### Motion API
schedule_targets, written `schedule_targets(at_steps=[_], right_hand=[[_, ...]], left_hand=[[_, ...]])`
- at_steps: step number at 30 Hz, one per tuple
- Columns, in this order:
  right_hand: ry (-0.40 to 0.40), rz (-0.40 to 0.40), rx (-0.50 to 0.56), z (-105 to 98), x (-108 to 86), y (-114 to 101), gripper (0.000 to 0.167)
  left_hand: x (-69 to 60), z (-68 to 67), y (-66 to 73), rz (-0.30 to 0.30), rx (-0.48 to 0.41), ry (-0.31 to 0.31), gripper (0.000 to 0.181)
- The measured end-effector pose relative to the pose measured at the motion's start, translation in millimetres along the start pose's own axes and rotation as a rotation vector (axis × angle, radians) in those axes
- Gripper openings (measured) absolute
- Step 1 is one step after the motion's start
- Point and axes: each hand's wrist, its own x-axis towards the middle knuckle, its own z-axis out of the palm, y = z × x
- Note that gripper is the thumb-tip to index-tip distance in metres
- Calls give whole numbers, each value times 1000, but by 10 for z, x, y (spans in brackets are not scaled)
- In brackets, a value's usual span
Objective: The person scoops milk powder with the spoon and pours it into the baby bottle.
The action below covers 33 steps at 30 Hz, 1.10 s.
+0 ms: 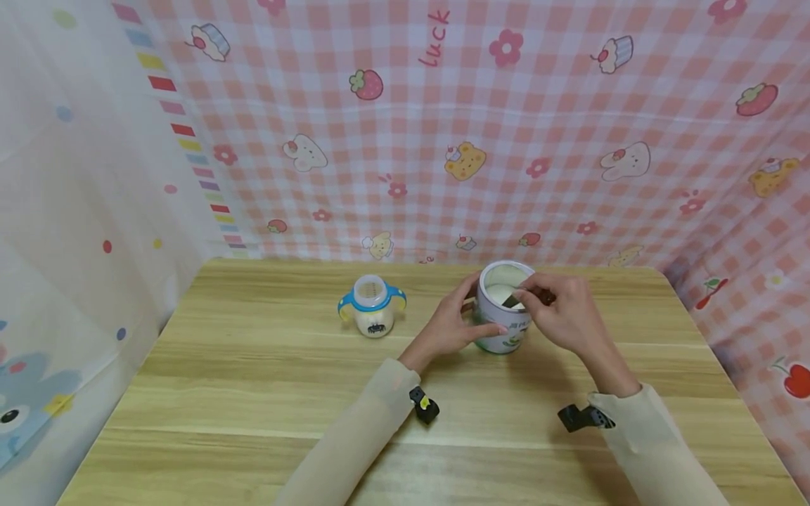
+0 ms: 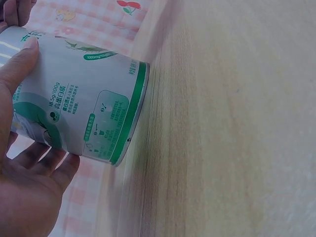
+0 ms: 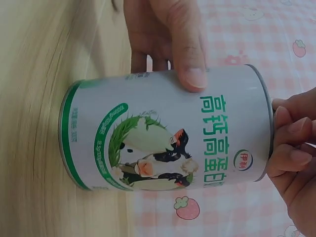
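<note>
An uncapped-top milk powder can (image 1: 496, 330), white with green print and a cow picture (image 3: 168, 153), stands upright on the wooden table. My left hand (image 1: 452, 323) grips its side, thumb across the front and fingers around the far side. Over the rim, my right hand (image 1: 566, 309) pinches a small dark utensil (image 1: 511, 301) that dips into the opening; its full shape is hidden. Pale contents show inside the can. To the left stands a baby bottle (image 1: 375, 325) with blue and yellow handles, its lower part whitish.
The wooden table (image 1: 253, 393) ends at a back edge against a pink checked curtain (image 1: 405, 140). A pale curtain (image 1: 76, 211) hangs on the left. Black wrist straps (image 1: 425, 406) are on both sleeves.
</note>
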Motion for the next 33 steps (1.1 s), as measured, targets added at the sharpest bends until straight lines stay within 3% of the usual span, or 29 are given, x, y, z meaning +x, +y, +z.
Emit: schedule_targets(at_steps=[13, 18, 23, 33], right_hand=[[-87, 264, 107, -51, 43, -81, 18], [-126, 399, 236, -117, 55, -61, 22], [-102, 546, 394, -181, 44, -24, 27], [-36, 698, 633, -211, 4, 95, 23]], left_hand=[[-4, -4, -9, -9, -19, -3, 95], [-1, 2, -16, -6, -23, -2, 95], [-7, 5, -6, -10, -13, 1, 95], [-1, 10, -16, -20, -12, 4, 93]])
